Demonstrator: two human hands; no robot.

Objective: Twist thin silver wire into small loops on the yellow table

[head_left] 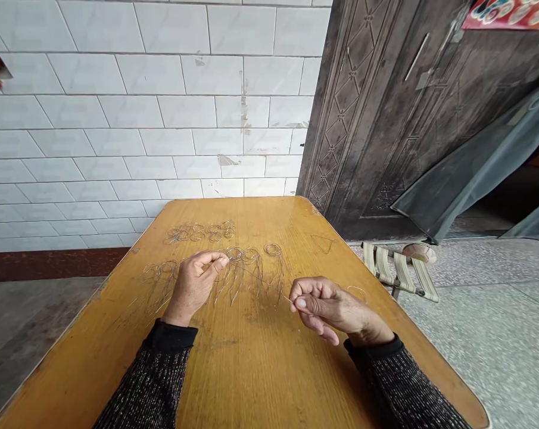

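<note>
A thin wire [260, 278] runs between my hands above the wooden table. My left hand [196, 280] pinches it at one end, thumb against forefinger. At the other end my right hand [323, 305] pinches it, with the lower fingers loosely curled. Several wire rings with long loose tails [250, 256] lie just beyond and between my hands. Another such ring [273, 250] lies apart on their right. To the left, more coiled wires [159, 271] spread out, partly behind my left hand. Smaller wire coils [198, 232] lie in a row farther back.
The wooden table [251, 369] meets a white tiled wall [175, 113]. A bent wire piece [323, 243] lies at its far right, and a curved wire [357, 292] beyond my right hand. A strapped folding stool [398, 271] stands right of the table, near a dark door [376, 119].
</note>
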